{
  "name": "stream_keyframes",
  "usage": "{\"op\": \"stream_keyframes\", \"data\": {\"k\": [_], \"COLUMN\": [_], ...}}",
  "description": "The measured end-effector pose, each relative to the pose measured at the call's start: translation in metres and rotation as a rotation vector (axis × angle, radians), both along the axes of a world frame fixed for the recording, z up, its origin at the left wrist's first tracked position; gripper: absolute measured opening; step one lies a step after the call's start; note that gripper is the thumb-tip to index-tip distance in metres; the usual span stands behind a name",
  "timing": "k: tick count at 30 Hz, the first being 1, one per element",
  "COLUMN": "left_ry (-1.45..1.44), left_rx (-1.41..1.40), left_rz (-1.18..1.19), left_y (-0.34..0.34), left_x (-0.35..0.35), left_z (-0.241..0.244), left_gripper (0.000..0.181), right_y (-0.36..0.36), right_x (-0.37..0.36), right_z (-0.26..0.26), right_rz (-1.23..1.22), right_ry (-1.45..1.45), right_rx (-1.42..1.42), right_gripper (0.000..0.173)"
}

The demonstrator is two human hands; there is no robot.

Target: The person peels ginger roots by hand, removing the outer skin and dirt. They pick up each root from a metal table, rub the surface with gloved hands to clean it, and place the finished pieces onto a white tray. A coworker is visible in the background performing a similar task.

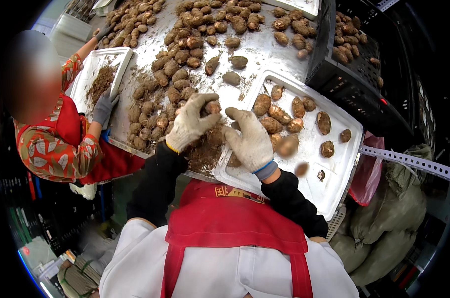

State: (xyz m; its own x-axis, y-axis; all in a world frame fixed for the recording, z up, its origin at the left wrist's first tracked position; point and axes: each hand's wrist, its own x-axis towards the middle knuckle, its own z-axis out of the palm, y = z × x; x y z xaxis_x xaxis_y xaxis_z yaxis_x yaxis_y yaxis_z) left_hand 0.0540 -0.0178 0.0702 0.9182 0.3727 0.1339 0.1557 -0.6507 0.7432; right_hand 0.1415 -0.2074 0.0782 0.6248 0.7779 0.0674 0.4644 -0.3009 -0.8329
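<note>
My left hand, in a white knit glove with a yellow cuff edge, grips a small taro corm between thumb and fingers. Just to its right, my right hand wears a similar glove with a blue and grey cuff. Its fingers are apart and curved, with no corm visible in them. Under and beyond it lies a white foam tray holding several taro corms. Two corms in the tray are blurred, one of them a round corm. Fibrous brown root debris lies beneath my hands.
A heap of taro corms spreads over the metal table. A black plastic crate with corms stands at right, above stuffed sacks. At left a co-worker's gloved hand touches another foam tray containing dirt.
</note>
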Motion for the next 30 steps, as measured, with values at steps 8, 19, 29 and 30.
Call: {"op": "stream_keyframes", "data": {"k": [8,19,29,30], "left_ry": [0.057,-0.191,0.061,0.067], "left_rx": [-0.314,-1.261,-0.869,-0.688], "left_rz": [0.178,0.313,0.264,0.313], "left_y": [-0.047,-0.064,-0.045,-0.044], "left_x": [-0.039,-0.061,-0.081,-0.086], "left_z": [0.009,-0.023,-0.061,-0.081], "left_gripper": [0.051,0.040,0.034,0.032], "right_y": [0.005,0.004,0.001,0.002], "right_x": [-0.004,-0.015,-0.028,-0.030], "right_z": [0.009,0.018,0.020,0.017], "right_rz": [0.024,0.113,0.082,0.083], "right_ry": [0.168,0.212,-0.056,-0.079], "right_rx": [0.068,0.176,0.076,0.090], "right_gripper": [0.028,0.027,0.023,0.023]}}
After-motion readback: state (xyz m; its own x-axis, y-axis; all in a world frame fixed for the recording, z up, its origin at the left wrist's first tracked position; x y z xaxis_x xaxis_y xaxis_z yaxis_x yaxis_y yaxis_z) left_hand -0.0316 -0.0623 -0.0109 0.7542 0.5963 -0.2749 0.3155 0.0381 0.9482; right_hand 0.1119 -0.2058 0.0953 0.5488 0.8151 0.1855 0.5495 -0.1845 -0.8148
